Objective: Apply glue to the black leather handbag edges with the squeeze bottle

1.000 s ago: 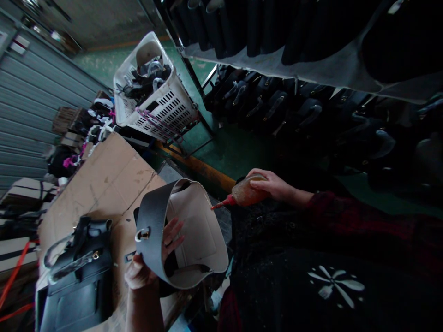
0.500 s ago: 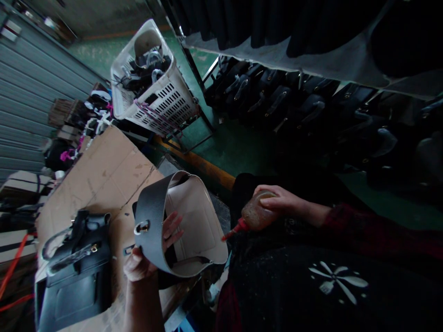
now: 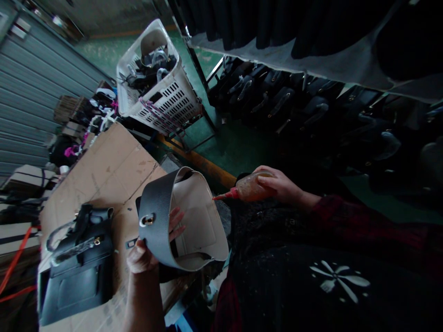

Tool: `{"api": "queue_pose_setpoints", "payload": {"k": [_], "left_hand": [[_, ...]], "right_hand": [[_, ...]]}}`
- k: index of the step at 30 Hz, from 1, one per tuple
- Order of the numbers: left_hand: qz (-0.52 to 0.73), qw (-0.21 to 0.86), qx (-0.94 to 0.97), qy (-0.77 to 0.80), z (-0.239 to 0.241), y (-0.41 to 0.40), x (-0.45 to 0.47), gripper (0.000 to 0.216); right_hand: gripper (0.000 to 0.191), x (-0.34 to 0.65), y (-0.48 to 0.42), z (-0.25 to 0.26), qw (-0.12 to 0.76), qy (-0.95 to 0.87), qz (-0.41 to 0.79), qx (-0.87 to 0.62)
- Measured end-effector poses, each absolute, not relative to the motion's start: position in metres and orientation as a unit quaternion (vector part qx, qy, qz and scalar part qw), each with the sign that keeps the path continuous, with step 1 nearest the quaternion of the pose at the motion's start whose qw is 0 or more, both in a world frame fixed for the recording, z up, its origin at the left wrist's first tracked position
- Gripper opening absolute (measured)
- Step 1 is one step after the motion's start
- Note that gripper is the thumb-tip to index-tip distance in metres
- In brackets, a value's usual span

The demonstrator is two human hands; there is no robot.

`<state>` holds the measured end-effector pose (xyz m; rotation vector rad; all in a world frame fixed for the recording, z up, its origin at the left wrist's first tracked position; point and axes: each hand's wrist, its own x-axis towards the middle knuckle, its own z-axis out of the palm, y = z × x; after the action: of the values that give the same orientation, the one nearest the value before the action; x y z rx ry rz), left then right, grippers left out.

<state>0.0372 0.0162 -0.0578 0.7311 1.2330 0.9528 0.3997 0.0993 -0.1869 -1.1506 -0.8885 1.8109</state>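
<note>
My left hand (image 3: 141, 258) grips a black handbag body (image 3: 156, 216) at its lower left, thumb outside and fingers reaching inside. The bag is held tilted, its mouth facing right, with a pale lining and a metal clasp on the dark side. In my right hand (image 3: 282, 185) is a squeeze bottle (image 3: 254, 186) of amber liquid with a red nozzle. The bottle lies nearly level, and its tip meets or almost meets the bag's upper right rim; I cannot tell which.
A finished-looking black handbag (image 3: 78, 267) lies on the cardboard-covered table (image 3: 117, 157) to the left. Beyond the table stands a white plastic basket (image 3: 169, 101) full of dark parts. Racks of black bags (image 3: 280, 99) line the right side. Piled materials (image 3: 74, 120) run along the left wall.
The bottle has risen and levelled out, its nozzle moving up along the bag's rim. My left hand still holds the bag in nearly the same place.
</note>
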Motion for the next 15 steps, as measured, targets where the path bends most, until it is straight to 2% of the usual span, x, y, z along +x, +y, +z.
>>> {"api": "queue_pose_setpoints", "payload": {"k": [4,9,15], "left_hand": [[0.424,0.665,0.325,0.521,-0.059,0.016,0.035,0.065],[0.425,0.671,0.326,0.512,-0.059,0.017,0.036,0.070],[0.443,0.666,0.325,0.505,-0.060,0.016,0.037,0.062]], "right_hand": [[0.039,0.397,0.098,-0.190,0.372,-0.391,0.707,-0.458],[0.043,0.404,0.080,-0.186,0.327,-0.359,0.760,-0.431],[0.046,0.411,0.056,-0.180,0.279,-0.366,0.795,-0.395]]}}
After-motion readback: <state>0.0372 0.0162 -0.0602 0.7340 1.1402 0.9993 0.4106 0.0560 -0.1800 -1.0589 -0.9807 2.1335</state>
